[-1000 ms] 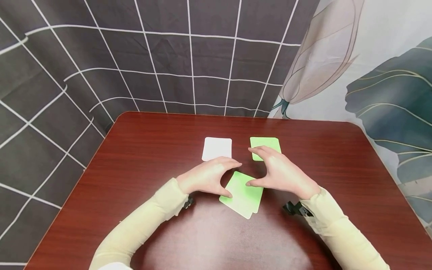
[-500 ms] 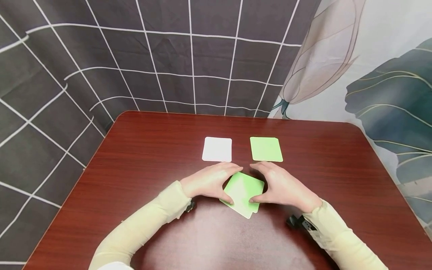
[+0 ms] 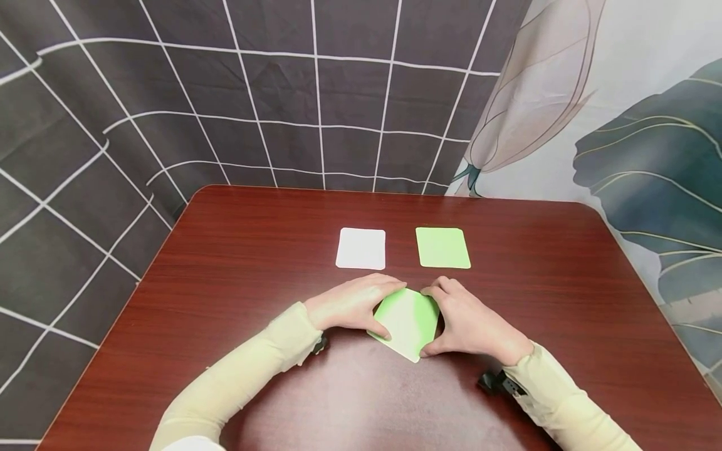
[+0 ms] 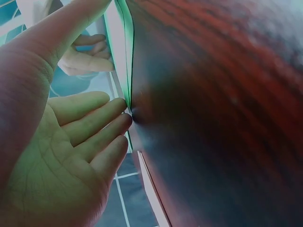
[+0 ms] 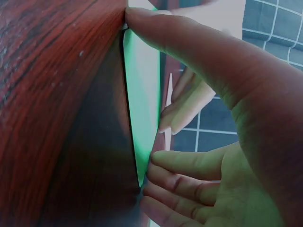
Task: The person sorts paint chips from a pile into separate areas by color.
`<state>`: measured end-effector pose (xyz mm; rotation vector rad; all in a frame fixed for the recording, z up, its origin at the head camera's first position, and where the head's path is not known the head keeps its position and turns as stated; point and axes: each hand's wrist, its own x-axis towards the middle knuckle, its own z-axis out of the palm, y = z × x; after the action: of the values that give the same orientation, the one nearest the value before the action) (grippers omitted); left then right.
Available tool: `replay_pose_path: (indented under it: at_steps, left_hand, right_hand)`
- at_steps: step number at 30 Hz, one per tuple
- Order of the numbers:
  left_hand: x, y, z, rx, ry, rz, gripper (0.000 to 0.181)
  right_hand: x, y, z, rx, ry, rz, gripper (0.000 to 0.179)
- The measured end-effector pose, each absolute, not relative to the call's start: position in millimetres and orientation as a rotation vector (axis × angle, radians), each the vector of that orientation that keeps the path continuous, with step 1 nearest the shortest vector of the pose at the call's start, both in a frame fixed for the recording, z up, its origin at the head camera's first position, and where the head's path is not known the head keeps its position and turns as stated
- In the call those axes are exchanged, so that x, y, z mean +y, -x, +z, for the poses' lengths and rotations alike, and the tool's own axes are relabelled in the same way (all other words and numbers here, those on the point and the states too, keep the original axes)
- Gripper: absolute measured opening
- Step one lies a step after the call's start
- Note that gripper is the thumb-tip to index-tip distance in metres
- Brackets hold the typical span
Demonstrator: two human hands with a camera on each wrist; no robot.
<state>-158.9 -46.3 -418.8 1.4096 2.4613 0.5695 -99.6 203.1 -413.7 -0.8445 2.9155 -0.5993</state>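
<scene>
In the head view a small stack of square green cards [image 3: 407,321] lies on the table, turned with a corner toward me. My left hand [image 3: 354,305] holds its left side, thumb at the left corner and fingertips along the far corner. Opposite it, my right hand [image 3: 472,327] spans the right side, with the thumb at the near corner and the fingers at the far right one. The left wrist view shows the stack's edge [image 4: 126,52] as layers between thumb and fingertips. Seen from the right wrist, the green face [image 5: 143,90] stretches from thumb to fingertips.
Beyond the hands lie a white square card [image 3: 361,248] and, to its right, another green square [image 3: 443,247]. The reddish-brown table [image 3: 254,238] ends at a dark gridded curtain [image 3: 282,94] behind and a floral curtain [image 3: 620,138] at the right.
Both hands have closed in on the stack, the right one coming nearer to me. The card that stuck out at the lower right now lines up with the one above.
</scene>
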Motion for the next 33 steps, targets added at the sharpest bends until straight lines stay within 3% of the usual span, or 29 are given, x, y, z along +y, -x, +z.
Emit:
replay_pose_path:
  at_steps: [6, 15, 26, 33]
  left_hand:
    - [-44.7, 158.6, -418.4, 2.469, -1.399, 0.562, 0.095]
    - [-43.7, 157.7, -419.2, 2.472, -1.402, 0.561, 0.092]
    - [-40.6, 158.0, -419.1, 2.515, -1.437, 0.523, 0.101]
    - [-38.0, 159.4, -416.2, 2.585, -1.463, 0.469, 0.097]
  right_hand:
    - [202.2, 98.9, -413.9, 2.92, 0.841, -0.602, 0.093]
    - [202.9, 101.4, -415.0, 2.926, 0.89, -0.602, 0.076]
    - [207.1, 105.5, -415.5, 2.939, 0.931, -0.622, 0.081]
    - [209.1, 107.9, -412.8, 2.946, 0.953, -0.676, 0.085]
